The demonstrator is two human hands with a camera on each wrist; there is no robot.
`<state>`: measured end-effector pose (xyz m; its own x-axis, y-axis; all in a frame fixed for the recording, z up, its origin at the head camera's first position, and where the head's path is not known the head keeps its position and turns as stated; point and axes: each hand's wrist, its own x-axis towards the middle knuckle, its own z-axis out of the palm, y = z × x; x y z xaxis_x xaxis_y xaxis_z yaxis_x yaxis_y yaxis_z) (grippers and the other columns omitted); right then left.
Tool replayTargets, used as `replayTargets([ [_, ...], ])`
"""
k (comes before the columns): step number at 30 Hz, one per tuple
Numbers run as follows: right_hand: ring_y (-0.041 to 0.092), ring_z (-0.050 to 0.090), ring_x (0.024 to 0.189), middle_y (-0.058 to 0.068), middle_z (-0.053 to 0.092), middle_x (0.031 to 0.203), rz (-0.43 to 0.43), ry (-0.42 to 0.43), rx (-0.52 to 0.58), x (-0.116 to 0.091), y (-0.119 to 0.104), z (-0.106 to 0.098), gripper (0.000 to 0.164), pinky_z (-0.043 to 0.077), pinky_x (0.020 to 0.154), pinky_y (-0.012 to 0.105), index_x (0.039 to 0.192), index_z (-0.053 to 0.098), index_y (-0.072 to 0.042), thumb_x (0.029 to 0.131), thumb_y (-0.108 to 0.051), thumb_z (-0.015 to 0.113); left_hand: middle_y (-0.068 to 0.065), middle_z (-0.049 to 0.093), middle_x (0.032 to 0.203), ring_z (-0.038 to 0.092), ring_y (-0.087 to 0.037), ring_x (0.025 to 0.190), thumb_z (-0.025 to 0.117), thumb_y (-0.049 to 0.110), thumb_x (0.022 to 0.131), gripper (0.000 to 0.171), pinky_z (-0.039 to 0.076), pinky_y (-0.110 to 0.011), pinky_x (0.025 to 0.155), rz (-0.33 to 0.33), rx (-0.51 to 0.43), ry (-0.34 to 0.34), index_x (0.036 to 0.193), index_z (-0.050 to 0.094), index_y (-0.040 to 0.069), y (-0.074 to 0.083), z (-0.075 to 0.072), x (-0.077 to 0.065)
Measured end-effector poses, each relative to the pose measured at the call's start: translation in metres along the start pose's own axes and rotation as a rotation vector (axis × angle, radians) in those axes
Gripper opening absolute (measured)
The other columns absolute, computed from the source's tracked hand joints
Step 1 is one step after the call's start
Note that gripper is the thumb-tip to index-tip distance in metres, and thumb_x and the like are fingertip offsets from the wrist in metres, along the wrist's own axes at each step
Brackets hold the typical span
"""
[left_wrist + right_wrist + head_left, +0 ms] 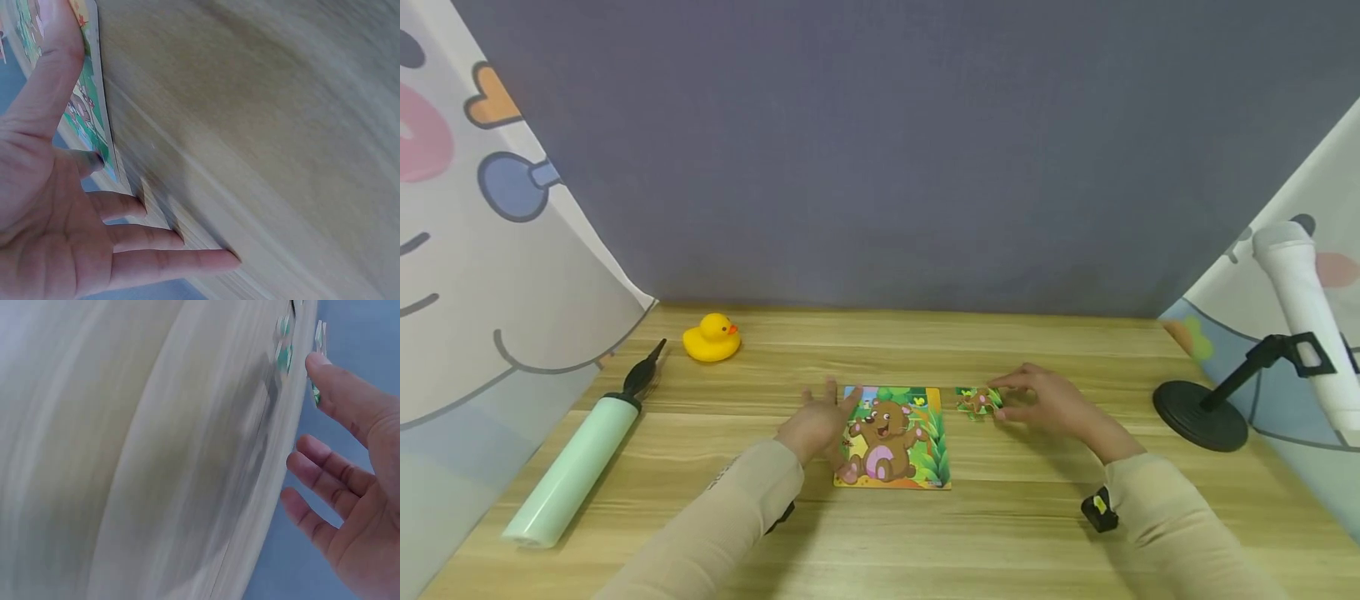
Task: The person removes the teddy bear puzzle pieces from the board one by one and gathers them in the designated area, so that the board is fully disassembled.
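Note:
A square bear puzzle lies flat on the table. My left hand is at its left side, thumb and index finger reaching over the edge. The other fingers are straight and spread, tips at the wood. My right hand is to the right of the puzzle, pinching a small puzzle piece between thumb and index finger. Its other fingers are loosely bent, and the index finger is hidden in the right wrist view. Small printed pieces show by the fingertips in the head view.
A yellow rubber duck sits at the back left. Along the left side lies a pale green hand pump with a black nozzle. A white microphone leans in a black stand at the right. A grey partition closes the back.

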<state>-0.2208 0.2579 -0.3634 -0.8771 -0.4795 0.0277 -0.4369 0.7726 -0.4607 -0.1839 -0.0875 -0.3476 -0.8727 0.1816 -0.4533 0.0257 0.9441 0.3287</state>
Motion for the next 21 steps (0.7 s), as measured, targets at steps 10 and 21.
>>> replayTargets([
  [10, 0.042, 0.062, 0.107, 0.02, 0.059, 0.121, 0.065, -0.038, -0.009, -0.011, 0.022, -0.009, 0.052, 0.052, 0.088, 0.062, 0.135, 0.065, -0.005, 0.092, -0.031, 0.076, -0.025, -0.004, 0.167, -0.003, -0.058, 0.147, 0.094, 0.027, 0.06, 0.13, 0.023, -0.088, 0.095, 0.001, -0.013, 0.011, 0.164, 0.018, 0.02, -0.002, 0.001, 0.0],
  [21, 0.043, 0.06, 0.106, 0.021, 0.056, 0.119, 0.092, -0.066, -0.013, -0.013, 0.032, -0.006, 0.055, 0.051, 0.087, 0.063, 0.139, 0.062, -0.005, 0.094, -0.034, 0.074, -0.026, -0.003, 0.167, -0.002, -0.059, 0.147, 0.094, 0.028, 0.059, 0.13, 0.025, -0.088, 0.094, 0.001, -0.009, 0.014, 0.164, 0.019, 0.021, -0.001, 0.001, 0.0],
])
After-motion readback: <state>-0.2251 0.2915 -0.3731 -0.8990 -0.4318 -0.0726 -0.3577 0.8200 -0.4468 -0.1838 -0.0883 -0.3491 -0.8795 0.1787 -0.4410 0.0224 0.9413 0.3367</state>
